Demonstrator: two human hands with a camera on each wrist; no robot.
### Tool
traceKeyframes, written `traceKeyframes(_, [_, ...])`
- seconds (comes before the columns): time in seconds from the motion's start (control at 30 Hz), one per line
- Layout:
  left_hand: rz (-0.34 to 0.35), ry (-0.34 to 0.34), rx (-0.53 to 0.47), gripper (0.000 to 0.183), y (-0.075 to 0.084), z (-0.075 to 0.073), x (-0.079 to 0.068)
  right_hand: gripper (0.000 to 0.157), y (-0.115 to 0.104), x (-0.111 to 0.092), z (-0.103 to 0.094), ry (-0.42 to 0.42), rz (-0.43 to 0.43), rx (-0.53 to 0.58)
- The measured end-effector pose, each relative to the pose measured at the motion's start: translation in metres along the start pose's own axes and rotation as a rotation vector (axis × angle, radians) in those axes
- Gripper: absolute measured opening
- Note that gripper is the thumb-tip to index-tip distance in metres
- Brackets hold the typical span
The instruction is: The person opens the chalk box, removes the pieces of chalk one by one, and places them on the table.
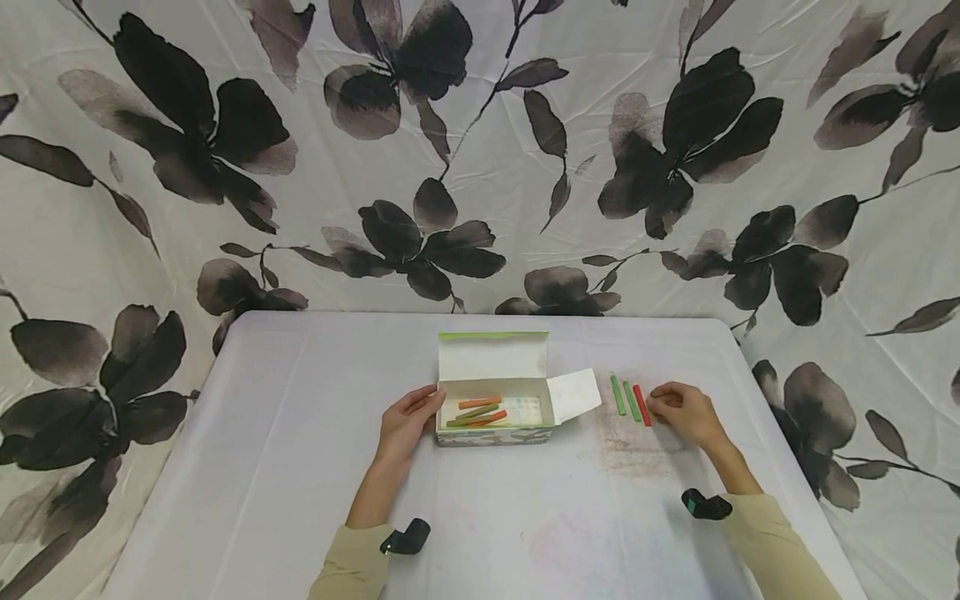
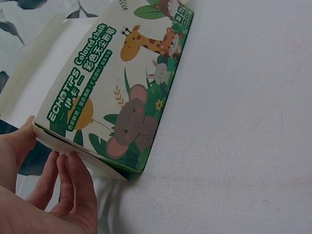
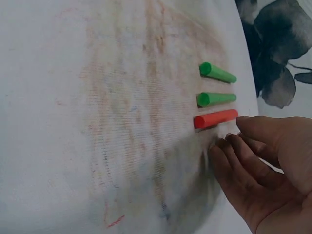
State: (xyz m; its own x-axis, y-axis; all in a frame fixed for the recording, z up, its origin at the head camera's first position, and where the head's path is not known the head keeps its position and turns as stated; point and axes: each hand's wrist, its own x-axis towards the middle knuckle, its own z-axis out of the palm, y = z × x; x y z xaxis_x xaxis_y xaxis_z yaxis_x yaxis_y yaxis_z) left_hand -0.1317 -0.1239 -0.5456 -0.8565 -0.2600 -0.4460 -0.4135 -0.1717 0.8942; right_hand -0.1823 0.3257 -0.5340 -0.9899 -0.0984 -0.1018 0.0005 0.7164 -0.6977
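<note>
A chalk box (image 1: 495, 436), printed with a giraffe and an elephant, stands with its lid up in the head view. Several orange, olive and red chalk sticks (image 1: 478, 403) lie inside it. My left hand (image 1: 407, 425) holds the box's left end, its thumb at the top corner and fingertips against the end panel (image 2: 83, 153). Right of the box, two green chalk sticks (image 3: 217, 99) and a red chalk stick (image 3: 216, 118) lie side by side on the cloth. My right hand (image 1: 686, 410) is beside the red stick, thumb tip right at its end, fingers loosely bent.
A side flap (image 1: 574, 395) of the box sticks out to the right, towards the chalk row. Brownish smudges (image 1: 637, 458) mark the white tablecloth (image 1: 300, 400) below the sticks. Behind the table hangs a floral curtain (image 1: 525, 167).
</note>
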Motion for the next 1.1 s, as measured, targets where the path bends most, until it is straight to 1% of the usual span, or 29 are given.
traceKeyframes(0.2, [0.001, 0.003, -0.003, 0.05, -0.001, -0.002, 0.001, 0.021, -0.021, 0.003, -0.006, 0.056, -0.102, -0.04])
traceKeyframes(0.3, [0.003, -0.002, -0.014, 0.049, -0.001, -0.002, 0.001, 0.021, -0.032, 0.004, -0.01, 0.05, -0.137, -0.007])
traceKeyframes(0.43, [0.002, -0.01, -0.018, 0.05, -0.002, -0.003, 0.001, 0.021, -0.046, 0.007, -0.014, 0.035, -0.163, 0.024])
traceKeyframes(0.7, [-0.004, -0.006, -0.006, 0.053, -0.003, -0.003, 0.004, 0.022, -0.069, 0.014, -0.018, 0.01, -0.219, 0.019])
traceKeyframes(0.87, [0.001, -0.017, -0.007, 0.052, -0.003, -0.003, 0.003, 0.02, -0.085, 0.019, -0.016, -0.013, -0.266, 0.027])
traceKeyframes(1.1, [-0.007, -0.013, -0.014, 0.051, -0.002, 0.0, 0.003, 0.019, -0.108, 0.022, -0.008, -0.024, -0.318, 0.033])
